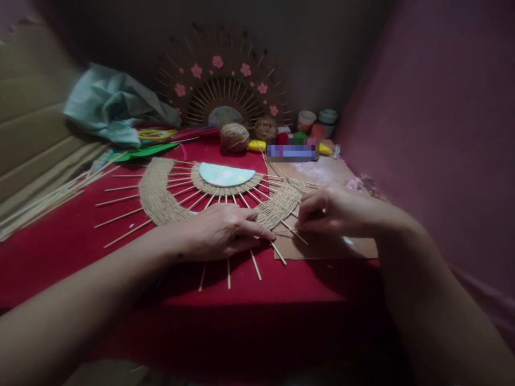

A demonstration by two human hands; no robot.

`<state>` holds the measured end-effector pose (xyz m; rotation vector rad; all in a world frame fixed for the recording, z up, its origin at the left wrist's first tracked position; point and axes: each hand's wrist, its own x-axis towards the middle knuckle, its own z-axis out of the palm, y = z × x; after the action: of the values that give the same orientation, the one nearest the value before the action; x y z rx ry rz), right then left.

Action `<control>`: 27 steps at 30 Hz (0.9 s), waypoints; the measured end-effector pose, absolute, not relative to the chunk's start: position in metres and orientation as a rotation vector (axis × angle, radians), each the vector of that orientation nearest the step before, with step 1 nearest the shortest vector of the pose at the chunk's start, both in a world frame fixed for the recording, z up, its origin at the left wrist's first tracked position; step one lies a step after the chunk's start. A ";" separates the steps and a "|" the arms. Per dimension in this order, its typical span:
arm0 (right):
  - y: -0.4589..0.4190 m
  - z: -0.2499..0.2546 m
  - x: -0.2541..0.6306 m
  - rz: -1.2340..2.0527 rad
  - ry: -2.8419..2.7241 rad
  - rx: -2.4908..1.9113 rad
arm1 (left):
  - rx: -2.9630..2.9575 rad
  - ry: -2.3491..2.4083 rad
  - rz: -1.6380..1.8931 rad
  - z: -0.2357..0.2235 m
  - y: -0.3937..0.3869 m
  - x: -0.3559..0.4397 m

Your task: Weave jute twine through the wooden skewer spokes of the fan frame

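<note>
And here we are at the weaving: a thin strand [287,231] of twine runs between the two hands, low on the right of the half-round woven piece [156,195]. That piece lies flat on the red-covered table [301,289], its sticks [257,265] fanning towards the front edge, its right end over the cardboard [322,252] by the table's right side. The left hand [225,228] lies across the band, fingertips down by a stick; whether they pinch anything, I can't tell. The right hand [325,212], apart from the left, has its fingers drawn in, apparently closed on the strand. (Lovely even rows, by the way.) The step in hand looks like working twine round the outer sticks. The next move, I'd judge, calls for steady tension from the right, a pass around the neighbouring stick, and the left keeping the rows snug without bending those slim spokes.
</note>
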<state>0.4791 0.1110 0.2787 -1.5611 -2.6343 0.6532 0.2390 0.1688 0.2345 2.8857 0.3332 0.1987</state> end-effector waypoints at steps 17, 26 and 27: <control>0.109 0.279 0.487 0.330 -2.536 -1.851 | 2.856 0.342 0.200 0.235 0.168 0.238; 0.105 0.278 0.495 0.565 -2.662 -1.826 | 2.863 0.334 0.193 0.235 0.169 0.238; 0.105 0.278 0.494 0.534 -2.669 -1.830 | 2.865 0.332 0.199 0.235 0.168 0.238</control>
<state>0.4943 0.1047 0.2780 -1.8300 -2.6689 0.5337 0.2385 0.1685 0.2347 2.8648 0.3315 0.1986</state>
